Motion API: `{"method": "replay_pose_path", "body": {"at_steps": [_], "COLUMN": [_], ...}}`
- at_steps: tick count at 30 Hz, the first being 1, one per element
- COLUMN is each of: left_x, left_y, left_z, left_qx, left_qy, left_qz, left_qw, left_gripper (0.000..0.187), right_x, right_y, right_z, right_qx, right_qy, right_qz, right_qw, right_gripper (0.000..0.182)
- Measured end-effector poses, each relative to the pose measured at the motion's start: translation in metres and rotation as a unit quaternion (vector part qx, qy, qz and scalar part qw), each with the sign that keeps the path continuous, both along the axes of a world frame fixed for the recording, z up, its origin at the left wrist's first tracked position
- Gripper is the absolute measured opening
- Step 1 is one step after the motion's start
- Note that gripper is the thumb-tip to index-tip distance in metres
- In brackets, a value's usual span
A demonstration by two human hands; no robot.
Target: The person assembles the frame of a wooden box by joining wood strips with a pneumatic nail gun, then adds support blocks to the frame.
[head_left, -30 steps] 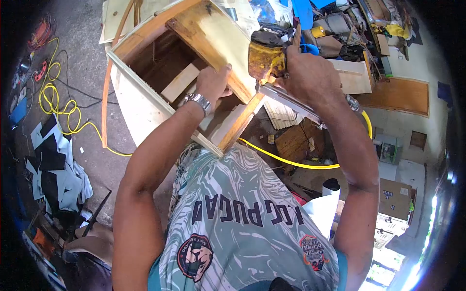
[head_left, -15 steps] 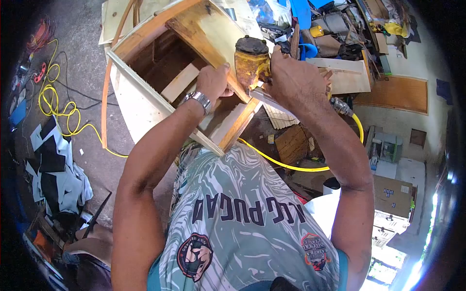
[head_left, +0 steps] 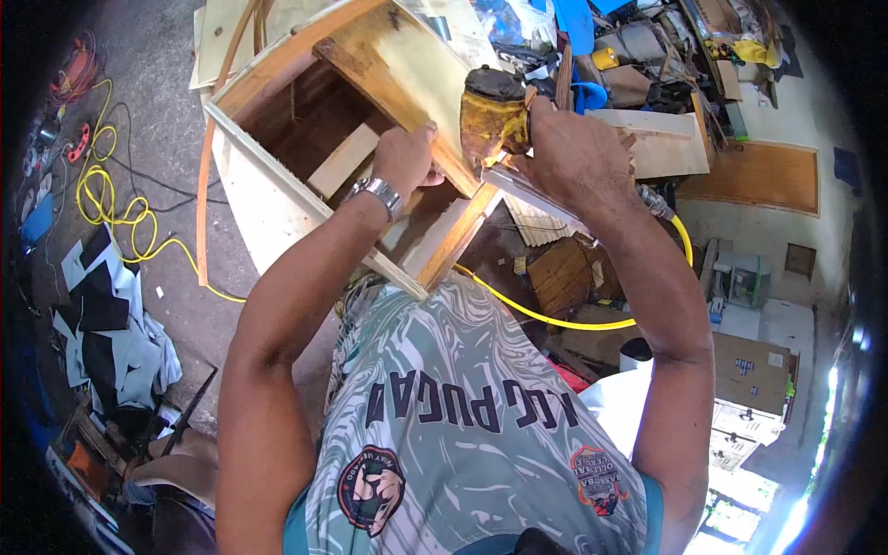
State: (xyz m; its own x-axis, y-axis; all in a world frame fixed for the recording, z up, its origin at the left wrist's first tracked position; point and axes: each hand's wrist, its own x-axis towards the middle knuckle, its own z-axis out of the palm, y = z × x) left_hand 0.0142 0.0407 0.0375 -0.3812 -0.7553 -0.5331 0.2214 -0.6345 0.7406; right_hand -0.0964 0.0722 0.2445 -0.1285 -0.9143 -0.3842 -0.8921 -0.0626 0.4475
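Observation:
My right hand is wrapped round the handle of an air nail gun with a worn yellow body and dark cap. Its nose is close to the corner where two wooden strips meet. My left hand, with a watch on the wrist, pinches the long wooden strip that runs across the top of an open wooden box frame. A shorter end rail meets that strip near my body. Inside the box lies a pale wooden block.
A yellow air hose runs from the nail gun's fitting below the box. More yellow hose coils on the floor at left, near black and white scraps. Boards and piled clutter are at the upper right. A cardboard box stands at right.
The nail gun and my right hand have shifted slightly right, away from the strip's corner. My left hand keeps its place on the wooden strip.

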Motion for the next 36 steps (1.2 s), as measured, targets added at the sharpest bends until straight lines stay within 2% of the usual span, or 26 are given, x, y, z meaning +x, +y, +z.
{"method": "replay_pose_path", "body": {"at_steps": [1, 4, 7, 9, 11, 13, 15, 16, 18, 19, 22, 25, 27, 29, 34, 36], "left_x": [0.0, 0.0, 0.0, 0.0, -0.003, 0.001, -0.001, -0.002, 0.0, 0.001, 0.004, 0.001, -0.007, -0.008, 0.001, -0.008], "left_y": [0.002, 0.0, 0.0, -0.001, -0.001, 0.001, 0.001, 0.001, 0.001, 0.001, 0.002, 0.002, -0.001, -0.003, 0.001, -0.001], "left_z": [-0.001, 0.008, 0.001, -0.011, -0.02, -0.003, -0.012, -0.016, -0.017, -0.013, 0.002, -0.008, -0.042, -0.049, -0.003, -0.04], "left_qx": [-0.019, 0.059, 0.032, -0.072, -0.074, 0.02, -0.068, -0.112, -0.073, -0.052, 0.036, 0.014, -0.117, -0.159, 0.029, -0.101], "left_qy": [-0.009, -0.007, 0.005, -0.044, -0.04, 0.013, -0.05, -0.082, -0.035, -0.012, 0.019, 0.031, -0.046, -0.074, 0.014, -0.046], "left_qz": [-0.003, 0.022, 0.009, -0.035, -0.034, 0.006, -0.033, -0.051, -0.033, -0.024, 0.005, 0.001, -0.038, -0.051, 0.009, -0.019], "left_qw": [1.0, 0.998, 0.999, 0.996, 0.996, 1.0, 0.996, 0.989, 0.996, 0.998, 0.999, 0.999, 0.991, 0.983, 0.999, 0.994], "left_gripper": [0.03, 0.03, 0.03, 0.028, 0.027, 0.026, 0.026, 0.026, 0.033, 0.038, 0.037, 0.037, 0.038, 0.038, 0.039, 0.037], "right_x": [-0.001, -0.004, -0.006, -0.005, -0.007, -0.011, -0.018, -0.017, -0.012, -0.012, -0.014, -0.015, -0.015, -0.015, -0.02, -0.022], "right_y": [0.001, 0.003, 0.002, -0.003, -0.007, -0.008, -0.007, -0.008, -0.009, -0.008, -0.005, -0.002, -0.003, -0.005, -0.007, -0.007], "right_z": [-0.002, -0.005, -0.004, 0.002, 0.005, 0.003, 0.0, 0.002, 0.005, 0.004, -0.002, -0.008, -0.006, -0.003, 0.004, 0.007], "right_qx": [-0.004, -0.017, -0.013, 0.002, 0.0, -0.014, -0.047, -0.036, -0.013, -0.019, -0.034, -0.038, -0.041, -0.035, -0.035, -0.041], "right_qy": [-0.006, -0.019, -0.022, -0.02, -0.013, -0.007, 0.002, 0.004, 0.005, 0.001, -0.009, -0.013, -0.011, -0.014, 0.008, 0.004], "right_qz": [0.004, 0.008, 0.006, 0.009, 0.004, 0.017, 0.049, 0.038, 0.014, 0.023, 0.044, 0.044, 0.044, 0.036, 0.038, 0.032], "right_qw": [1.0, 1.0, 1.0, 1.0, 1.0, 1.0, 0.998, 0.999, 1.0, 1.0, 0.998, 0.998, 0.998, 0.999, 0.999, 0.999], "right_gripper": [0.05, 0.05, 0.051, 0.051, 0.051, 0.047, 0.04, 0.043, 0.049, 0.045, 0.035, 0.034, 0.033, 0.034, 0.04, 0.042]}}
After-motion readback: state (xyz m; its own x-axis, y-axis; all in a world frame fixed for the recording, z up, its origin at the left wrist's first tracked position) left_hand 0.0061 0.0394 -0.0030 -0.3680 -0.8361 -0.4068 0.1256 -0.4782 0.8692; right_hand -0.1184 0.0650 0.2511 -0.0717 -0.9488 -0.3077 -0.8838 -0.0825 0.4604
